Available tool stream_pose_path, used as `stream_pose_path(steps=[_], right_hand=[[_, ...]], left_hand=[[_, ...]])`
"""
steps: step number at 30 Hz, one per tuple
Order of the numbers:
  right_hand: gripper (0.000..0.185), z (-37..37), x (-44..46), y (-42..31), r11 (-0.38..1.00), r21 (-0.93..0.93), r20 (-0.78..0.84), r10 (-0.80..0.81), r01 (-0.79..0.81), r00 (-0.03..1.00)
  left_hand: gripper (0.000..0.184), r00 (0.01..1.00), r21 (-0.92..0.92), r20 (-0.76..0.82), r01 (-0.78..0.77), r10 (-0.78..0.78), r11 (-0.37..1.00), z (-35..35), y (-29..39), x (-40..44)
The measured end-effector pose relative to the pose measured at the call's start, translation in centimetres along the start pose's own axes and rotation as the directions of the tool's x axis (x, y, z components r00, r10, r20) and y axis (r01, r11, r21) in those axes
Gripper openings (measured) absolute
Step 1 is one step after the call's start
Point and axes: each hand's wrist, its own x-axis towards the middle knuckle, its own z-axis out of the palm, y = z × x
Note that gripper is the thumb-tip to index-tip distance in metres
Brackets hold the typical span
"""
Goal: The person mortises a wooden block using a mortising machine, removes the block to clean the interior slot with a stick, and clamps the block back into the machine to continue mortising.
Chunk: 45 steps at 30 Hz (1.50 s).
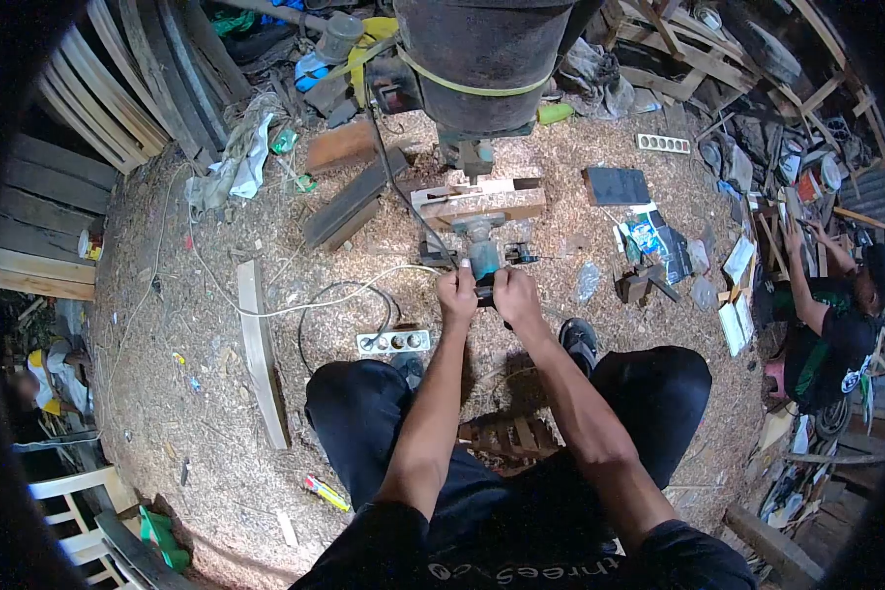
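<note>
Wood shavings (pixel 600 157) are spread over the floor (pixel 187 413) of a crowded workshop, and boards (pixel 98 88) are placed near its far left corner. Toward the far edge of this floor, centrally before the person, a teal tool (pixel 483 260) is found, with a light wooden block (pixel 482 206) just beyond it; whether the block is clamped or only laid there cannot be told. At the near end of the tool, a dark handle (pixel 484 292) is held by both hands: the left hand (pixel 457 295) and the right hand (pixel 514 297) are set side by side with a small gap between, and each grip is narrow, apparently closed around the handle, though the fingertips are partly hidden. For good control, it is judged that equal pressure should be given from both sides, so that the tool is not twisted. Attention should be paid to the black cord (pixel 391 181) and the white cable (pixel 334 302), by which the left hand is closely approached and could be hindered. Near the left foot, the power strip (pixel 393 341) should be protected from a careless step, and on loose shavings a firm stance is advised.
</note>
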Motion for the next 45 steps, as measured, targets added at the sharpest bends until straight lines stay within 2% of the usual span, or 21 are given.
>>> stream_pose_path(steps=[4, 5, 8, 9, 12, 13, 16, 17, 20, 24, 28, 30, 31, 34, 35, 38, 39, 42, 43, 45], right_hand=[[0.053, -0.1, 0.5, 1.3, 0.988, 0.077, 0.034, -0.135, 0.132, 0.99], [0.055, -0.3, 0.6, 2.0, 0.976, 0.21, 0.118, -0.087, 0.061, 0.989], [0.054, 0.3, 1.0, 4.3, 0.817, 0.57, 0.23, -0.054, -0.089, 0.972], [0.048, 1.1, 1.2, 4.4, 0.875, 0.45, 0.028, -0.217, 0.181, 0.976], [0.039, 1.9, 1.6, 4.5, 0.941, 0.176, -0.111, -0.271, 0.288, 0.956], [0.034, 1.5, 1.0, 3.9, 0.959, 0.147, -0.11, -0.227, 0.242, 0.968], [0.036, 2.5, 1.1, 4.7, 0.843, -0.176, -0.269, -0.537, 0.507, 0.799], [0.04, 2.7, 1.3, 4.9, 0.859, -0.176, -0.223, -0.511, 0.481, 0.83], [0.041, 1.6, 1.3, 2.5, 0.974, -0.081, -0.004, -0.21, 0.209, 0.978], [0.042, -0.2, -0.1, -0.6, 0.993, -0.059, 0.017, -0.105, 0.105, 0.994], [0.044, -0.4, -0.5, -0.7, 0.984, -0.052, -0.043, -0.174, 0.172, 0.984], [0.045, -0.4, -1.1, -0.3, 0.986, -0.032, -0.069, -0.166, 0.164, 0.984], [0.04, -0.4, -1.5, -0.1, 0.991, -0.013, -0.111, -0.133, 0.132, 0.985], [0.029, -0.7, -1.9, 0.6, 0.917, -0.088, -0.411, -0.388, 0.388, 0.825], [0.02, -1.0, -1.9, 0.6, 0.942, -0.016, -0.373, -0.316, 0.335, 0.872], [0.018, -2.5, -2.0, -1.3, 0.907, 0.053, -0.446, -0.352, 0.417, 0.823], [0.017, -3.0, -2.1, -1.7, 0.903, 0.034, -0.451, -0.368, 0.428, 0.813], [0.016, -4.0, -2.4, -3.1, 0.858, 0.14, -0.465, -0.384, 0.495, 0.798], [0.016, -4.5, -2.8, -3.5, 0.877, 0.175, -0.403, -0.351, 0.448, 0.845], [0.017, -5.4, -3.6, -4.4, 0.837, 0.114, -0.452, -0.436, 0.535, 0.778]], left_hand=[[0.05, 1.0, 0.233, -0.003, 0.007, -0.006, 0.972, 0.2, 1.5, -0.1], [0.049, 0.999, 0.441, 0.037, -0.047, 0.034, 0.896, 0.6, 1.7, 0.0], [0.05, 0.987, 0.668, 0.071, 0.058, -0.142, 0.742, 1.5, 6.2, 0.4], [0.053, 0.991, 0.666, 0.032, 0.075, -0.128, 0.742, 1.9, 5.6, 0.6], [0.051, 0.991, 0.578, 0.134, -0.076, -0.002, 0.812, 1.6, 4.4, 0.8], [0.049, 0.995, 0.56, 0.09, -0.091, 0.048, 0.824, 1.7, 4.2, 0.6], [0.047, 0.992, 0.504, 0.067, -0.13, 0.111, 0.854, 1.5, 3.1, 0.3], [0.049, 0.992, 0.49, 0.047, -0.125, 0.117, 0.863, 1.2, 2.5, 0.3], [0.052, 0.999, 0.121, 0.011, 0.034, -0.036, 0.992, 0.2, -0.2, 0.3], [0.055, 0.996, 0.085, -0.009, 0.088, -0.088, 0.992, 0.1, -0.4, 0.2], [0.058, 0.998, 0.108, -0.028, 0.055, -0.052, 0.993, 0.5, 0.1, 0.7], [0.06, 0.996, 0.107, -0.063, 0.075, -0.068, 0.991, 0.6, 0.8, 0.3], [0.053, 0.996, 0.177, -0.052, 0.084, -0.075, 0.981, 0.2, 1.3, 0.1], [0.042, 0.994, 0.099, -0.085, 0.074, -0.065, 0.992, -0.2, 2.9, -0.7], [0.029, 0.996, 0.011, -0.061, 0.066, -0.065, 0.998, -0.7, 2.0, -0.6], [0.016, 1.0, 0.097, -0.025, 0.011, -0.009, 0.995, -1.0, 7.3, -1.4], [0.009, 1.0, 0.057, -0.005, 0.013, -0.013, 0.998, -1.2, 8.6, -1.5], [0.007, 0.987, 0.243, 0.025, -0.158, 0.157, 0.957, -2.1, 12.6, -2.1], [0.007, 0.996, 0.232, 0.004, -0.092, 0.093, 0.968, -2.4, 13.4, -2.3], [0.007, 0.979, 0.257, 0.011, -0.2, 0.204, 0.946, -2.7, 15.3, -2.6]])
